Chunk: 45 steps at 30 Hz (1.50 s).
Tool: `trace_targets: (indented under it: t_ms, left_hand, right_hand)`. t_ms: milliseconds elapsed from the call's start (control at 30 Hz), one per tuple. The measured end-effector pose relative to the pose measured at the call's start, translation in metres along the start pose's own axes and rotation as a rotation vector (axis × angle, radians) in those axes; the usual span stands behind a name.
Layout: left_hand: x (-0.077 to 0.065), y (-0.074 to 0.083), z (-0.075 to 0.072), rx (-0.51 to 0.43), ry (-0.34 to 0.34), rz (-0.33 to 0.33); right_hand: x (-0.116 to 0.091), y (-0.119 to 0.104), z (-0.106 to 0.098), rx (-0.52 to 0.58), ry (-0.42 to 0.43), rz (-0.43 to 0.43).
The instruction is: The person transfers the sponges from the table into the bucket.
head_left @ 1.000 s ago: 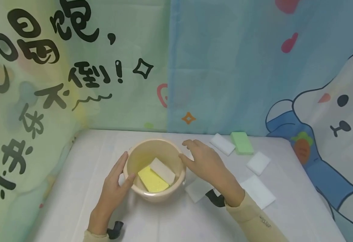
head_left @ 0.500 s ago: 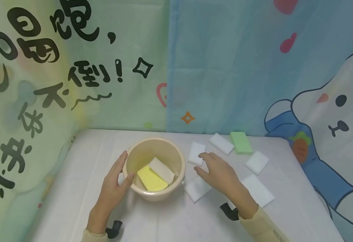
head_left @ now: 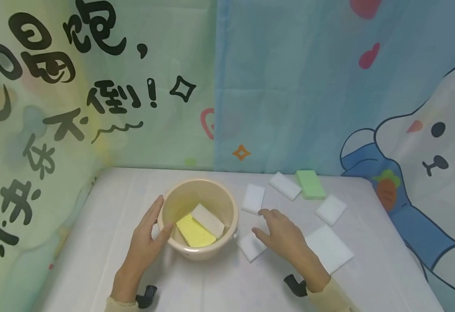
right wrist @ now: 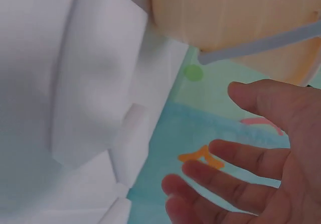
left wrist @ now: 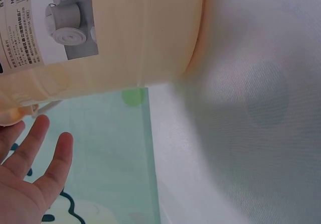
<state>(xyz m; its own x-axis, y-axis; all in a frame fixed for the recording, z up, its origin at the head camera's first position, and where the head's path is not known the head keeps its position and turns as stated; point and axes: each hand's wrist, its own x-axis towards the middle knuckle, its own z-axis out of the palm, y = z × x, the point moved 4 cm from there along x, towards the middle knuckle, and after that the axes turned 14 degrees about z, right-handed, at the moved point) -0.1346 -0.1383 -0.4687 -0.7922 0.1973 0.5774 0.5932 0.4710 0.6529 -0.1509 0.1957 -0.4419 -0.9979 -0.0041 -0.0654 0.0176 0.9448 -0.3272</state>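
A cream plastic bucket [head_left: 190, 189] stands on the white-covered table. Inside it, a white sponge block [head_left: 208, 220] leans on a yellow sponge [head_left: 194, 234]. My left hand [head_left: 143, 247] rests against the bucket's left side, thumb at the rim and fingers extended along the outside; the left wrist view shows those fingers spread and mostly straight. Right of the bucket, my right hand [head_left: 283, 238] hovers over a white sponge block [head_left: 248, 248] and partly hides it. Its fingers are loosely bent, with nothing between them in the right wrist view.
More white sponge blocks lie around my right hand: one behind it [head_left: 253, 198], one farther back [head_left: 285, 186], one to the right [head_left: 331, 209] and a larger one [head_left: 330, 249] by the forearm. A green sponge [head_left: 311, 184] sits near the back edge, before a printed cloth backdrop.
My right hand has moved from the bucket's right rim to the right and towards me, uncovering a white sponge block behind it. My left hand and the bucket stay in place.
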Motion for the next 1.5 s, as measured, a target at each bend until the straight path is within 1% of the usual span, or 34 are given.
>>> trace_targets:
  t_ms: [100,233,367,500,600,767,1033,1233,1500]
  left_hand:
    - [0.000,-0.001,0.000,0.003,0.005,0.006]
    - [-0.002,-0.002,0.001,0.015,0.014,0.018]
    - [-0.002,-0.002,0.001,0.022,0.018,0.018]
    - [-0.002,-0.001,0.001,0.012,0.015,0.025]
    - [-0.001,-0.001,0.001,0.001,0.013,0.031]
    - [-0.002,-0.001,0.001,-0.002,0.016,0.035]
    - [-0.001,0.000,0.000,-0.009,0.008,0.009]
    - [-0.001,-0.001,0.001,-0.020,0.010,0.012]
    - [-0.002,-0.001,0.000,-0.021,0.009,0.003]
  right_hand:
    - [-0.001,0.003,0.007,-0.025,0.023,-0.012]
    - [-0.002,0.006,0.022,-0.078,0.034,-0.018]
    - [-0.002,0.008,0.036,-0.127,-0.014,0.005]
    - [-0.002,0.010,0.047,-0.148,-0.065,0.050]
    - [-0.002,0.011,0.053,-0.161,-0.072,0.065]
    - [-0.006,0.008,0.062,-0.171,-0.069,0.051]
    - [-0.007,0.005,0.065,-0.207,-0.035,0.046]
    - [-0.008,0.006,0.065,-0.224,-0.014,0.036]
    - [-0.010,0.007,0.060,-0.203,-0.026,0.039]
